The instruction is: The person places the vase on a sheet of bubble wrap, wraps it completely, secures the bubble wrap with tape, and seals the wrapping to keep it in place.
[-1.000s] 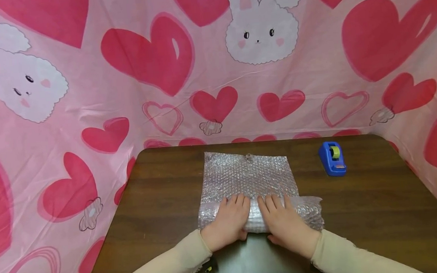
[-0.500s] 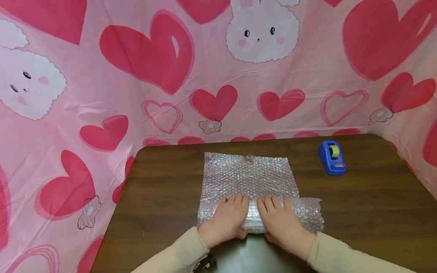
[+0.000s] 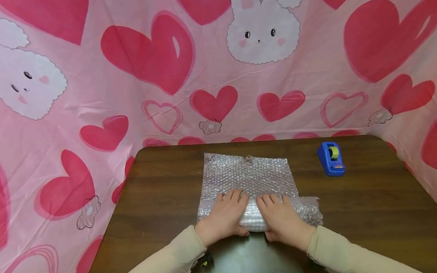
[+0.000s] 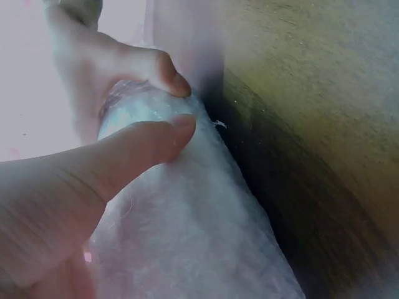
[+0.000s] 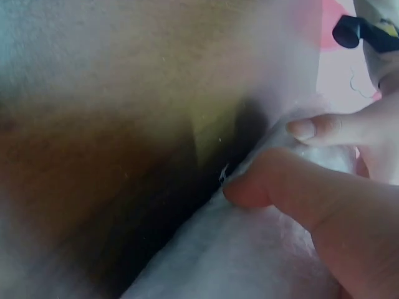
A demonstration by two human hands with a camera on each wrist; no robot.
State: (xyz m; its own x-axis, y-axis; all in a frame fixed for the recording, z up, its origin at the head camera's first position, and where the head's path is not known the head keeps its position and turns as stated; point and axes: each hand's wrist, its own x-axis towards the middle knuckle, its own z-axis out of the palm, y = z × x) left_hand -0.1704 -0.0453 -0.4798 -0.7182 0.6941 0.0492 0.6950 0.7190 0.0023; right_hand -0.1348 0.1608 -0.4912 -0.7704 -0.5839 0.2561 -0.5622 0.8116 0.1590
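A sheet of bubble wrap lies on the table, its far part flat and its near end rolled into a thick cylinder. My left hand holds the roll left of its middle, fingers over the top and thumb low on the near side. Just to the right, my right hand grips the same roll in a like way. Both thumbs press the wrap close together in the left wrist view, the left thumb nearer that camera. Whatever the roll may contain is hidden by its layers.
A blue tape dispenser with a yellow-cored roll stands at the back right of the dark wooden table. Pink cloth printed with hearts and rabbits hangs behind and beside the table. Flat wrap stretches away beyond the roll.
My left fingers have shifted slightly forward over the roll, and its right end sits a touch further left. The dispenser and the flat wrap stay nearly where they were.
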